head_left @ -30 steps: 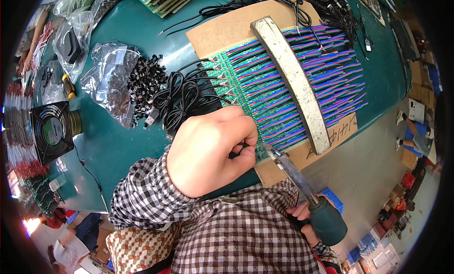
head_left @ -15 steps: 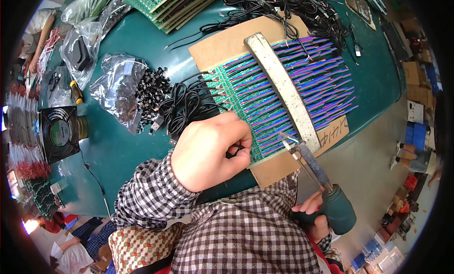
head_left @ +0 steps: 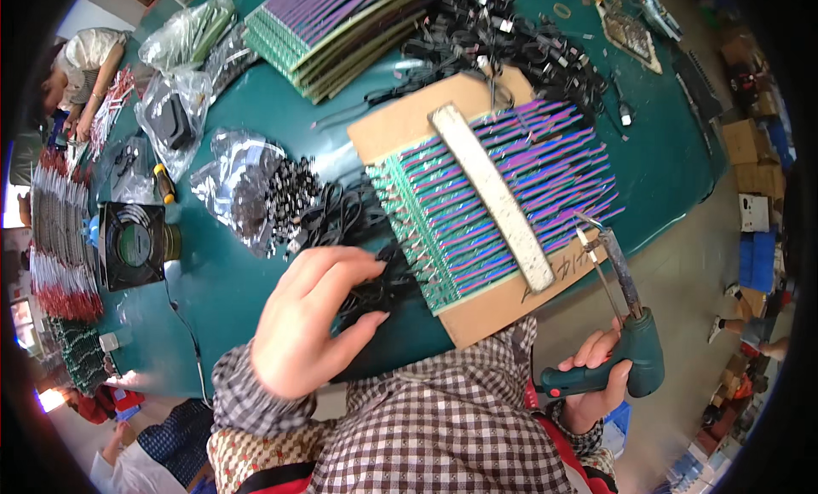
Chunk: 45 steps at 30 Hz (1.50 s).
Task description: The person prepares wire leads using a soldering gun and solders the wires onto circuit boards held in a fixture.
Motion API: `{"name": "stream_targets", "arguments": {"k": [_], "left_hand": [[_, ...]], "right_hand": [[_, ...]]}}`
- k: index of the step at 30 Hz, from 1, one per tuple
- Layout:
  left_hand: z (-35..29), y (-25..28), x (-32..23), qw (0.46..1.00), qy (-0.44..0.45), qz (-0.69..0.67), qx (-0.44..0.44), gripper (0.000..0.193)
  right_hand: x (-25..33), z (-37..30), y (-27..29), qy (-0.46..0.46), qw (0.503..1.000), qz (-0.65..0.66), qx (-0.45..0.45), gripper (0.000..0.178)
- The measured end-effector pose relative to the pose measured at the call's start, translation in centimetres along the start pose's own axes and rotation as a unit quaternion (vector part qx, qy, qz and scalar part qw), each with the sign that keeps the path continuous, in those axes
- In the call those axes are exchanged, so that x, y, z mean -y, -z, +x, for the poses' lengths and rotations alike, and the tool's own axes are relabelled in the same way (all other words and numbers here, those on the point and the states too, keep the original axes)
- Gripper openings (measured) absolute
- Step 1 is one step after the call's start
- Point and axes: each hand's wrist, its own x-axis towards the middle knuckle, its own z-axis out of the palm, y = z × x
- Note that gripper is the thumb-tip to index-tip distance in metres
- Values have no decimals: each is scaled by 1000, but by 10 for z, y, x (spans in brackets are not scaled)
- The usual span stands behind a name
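Observation:
My left hand point(head_left: 311, 319) is over the table's front left, thumb and fingers apart, beside bundled black cables point(head_left: 379, 294). In my right hand point(head_left: 601, 379) is a green-handled soldering gun point(head_left: 645, 349), its tip pointing up near the right corner of a cardboard sheet point(head_left: 481, 321). On this cardboard lies a green circuit board panel point(head_left: 407, 225) with rows of blue, red and black wires point(head_left: 562, 166) stretching to the right. A worn, pale metal bar point(head_left: 492, 196) rests across the wires. Black cables lie along the panel's left edge; their ends are blurred.
Left of the cables are small black parts point(head_left: 290, 191) and a clear plastic bag point(head_left: 230, 174). A fan point(head_left: 132, 247) and screwdriver point(head_left: 164, 183) sit farther left. Stacked panels point(head_left: 324, 55) and tangled USB cables point(head_left: 511, 34) fill the back. A person point(head_left: 89, 59) is at far left.
My left hand has opened and moved left, away from the panel's near-left corner. The soldering gun has shifted right with my right hand. The whole view has also shifted slightly.

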Motion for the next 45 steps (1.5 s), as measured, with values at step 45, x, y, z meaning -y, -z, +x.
{"name": "stream_targets", "arguments": {"k": [45], "left_hand": [[282, -22, 8, 906, -141, -272, -293, 17]], "right_hand": [[20, 53, 6, 53, 987, 59, -141, 49]]}}
